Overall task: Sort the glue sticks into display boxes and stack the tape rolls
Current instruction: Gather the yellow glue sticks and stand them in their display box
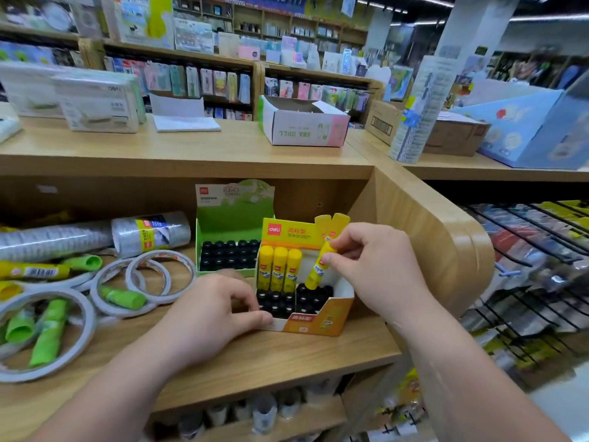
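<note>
A yellow display box (318, 320) stands on the wooden shelf, with three yellow glue sticks (279, 269) upright in its back row and black empty slots in front. My right hand (376, 269) pinches a fourth yellow glue stick (317, 271), tilted, its lower end over the box's right slots. My left hand (210, 311) rests against the box's front left corner. A green display box (234, 218) with black slots stands behind. Loose green glue sticks (122, 297), a yellow one (32, 271) and white tape rolls (159, 275) lie at the left.
A wrapped sleeve of clear tape rolls (149, 232) lies at the back left of the shelf. The shelf's curved wooden side (446, 244) rises right of the yellow box. Above, the counter holds an open carton (302, 126) and white boxes (98, 103).
</note>
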A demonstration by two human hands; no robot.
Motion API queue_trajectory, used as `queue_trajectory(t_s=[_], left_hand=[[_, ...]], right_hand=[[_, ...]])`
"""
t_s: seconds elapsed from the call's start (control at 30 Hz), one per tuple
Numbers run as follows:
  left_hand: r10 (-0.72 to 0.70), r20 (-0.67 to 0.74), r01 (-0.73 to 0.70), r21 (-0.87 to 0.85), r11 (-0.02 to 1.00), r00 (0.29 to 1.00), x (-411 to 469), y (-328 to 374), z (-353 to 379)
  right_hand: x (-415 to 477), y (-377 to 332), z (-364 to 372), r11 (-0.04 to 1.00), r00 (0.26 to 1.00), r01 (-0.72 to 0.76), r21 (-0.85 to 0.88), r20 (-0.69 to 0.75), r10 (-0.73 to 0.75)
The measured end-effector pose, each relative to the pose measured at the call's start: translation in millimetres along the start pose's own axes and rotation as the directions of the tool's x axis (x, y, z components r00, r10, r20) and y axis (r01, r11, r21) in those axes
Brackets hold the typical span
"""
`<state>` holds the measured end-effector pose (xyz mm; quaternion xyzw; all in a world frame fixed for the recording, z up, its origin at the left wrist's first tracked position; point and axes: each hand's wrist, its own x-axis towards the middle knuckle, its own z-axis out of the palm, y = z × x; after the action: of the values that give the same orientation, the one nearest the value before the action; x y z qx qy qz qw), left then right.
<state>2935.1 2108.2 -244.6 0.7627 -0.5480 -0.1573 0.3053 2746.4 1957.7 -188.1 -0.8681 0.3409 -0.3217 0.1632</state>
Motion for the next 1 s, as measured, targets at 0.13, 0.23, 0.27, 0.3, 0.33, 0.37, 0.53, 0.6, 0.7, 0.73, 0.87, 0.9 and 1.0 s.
queue_trajectory(t_s=[0.13, 0.23, 0.27, 0.3, 0.33, 0.37, 0.53, 0.6, 0.7, 0.73, 0.87, 0.9, 1.0], left_hand=[[0.009, -0.024, -0.011, -0.067, 0.998, 1.0, -6.2, -7.2, -3.7], [-0.019, -0.084, 0.011, -0.102, 0.995, 0.996, -5.1, -11.0, -2.9], [-0.029, -0.097, 0.018, -0.105, 0.994, 0.995, -5.2, -12.1, -2.4], [-0.034, -0.106, 0.023, -0.105, 0.994, 0.994, -5.3, -13.0, -2.0], [-0.035, -0.113, 0.023, -0.106, 0.994, 0.993, -5.6, -13.6, -1.4], [-0.033, -0.117, 0.02, -0.108, 0.994, 0.993, -5.8, -13.8, -0.9], [-0.042, -0.121, 0.029, -0.109, 0.994, 0.992, -7.4, -13.0, -1.2], [-0.052, -0.121, 0.04, -0.099, 0.994, 0.991, -7.5, -11.5, -2.2], [-0.061, -0.132, 0.05, -0.087, 0.995, 0.989, -8.2, -8.8, -2.4], [-0.063, -0.131, 0.053, -0.081, 0.995, 0.989, -8.2, -8.6, -2.2], [-0.05, -0.095, 0.043, -0.074, 0.996, 0.994, -9.2, -9.2, -2.4], [-0.035, -0.092, 0.027, -0.09, 0.996, 0.995, -9.9, -9.4, -2.3], [-0.095, -0.175, 0.024, -0.37, 0.929, 0.98, -12.3, -2.0, -7.1]], right_hand=[[3.4, -8.2, 16.0, 0.994, 0.997, 0.067, -0.084, 0.043, -0.063], [5.9, -15.3, 23.6, 0.979, 0.993, 0.105, -0.175, 0.065, -0.095], [6.9, -16.7, 24.6, 0.977, 0.993, 0.107, -0.186, 0.063, -0.096], [7.6, -17.8, 24.9, 0.974, 0.993, 0.107, -0.198, 0.063, -0.096], [8.1, -18.6, 24.8, 0.971, 0.993, 0.109, -0.211, 0.065, -0.097], [8.6, -19.0, 24.6, 0.968, 0.993, 0.112, -0.225, 0.071, -0.098], [8.6, -19.8, 22.3, 0.972, 0.992, 0.106, -0.21, 0.096, -0.087], [8.2, -20.5, 21.6, 0.971, 0.991, 0.098, -0.218, 0.106, -0.076], [7.4, -23.1, 20.7, 0.96, 0.989, 0.094, -0.264, 0.132, -0.061], [7.7, -23.2, 20.1, 0.959, 0.989, 0.093, -0.269, 0.136, -0.058], [9.7, -24.1, 17.3, 0.941, 0.982, 0.116, -0.318, 0.181, -0.06], [10.5, -24.3, 16.6, 0.936, 0.978, 0.129, -0.326, 0.198, -0.066], [10.8, -24.5, 14.4, 0.929, 0.968, 0.163, -0.333, 0.237, -0.085]])
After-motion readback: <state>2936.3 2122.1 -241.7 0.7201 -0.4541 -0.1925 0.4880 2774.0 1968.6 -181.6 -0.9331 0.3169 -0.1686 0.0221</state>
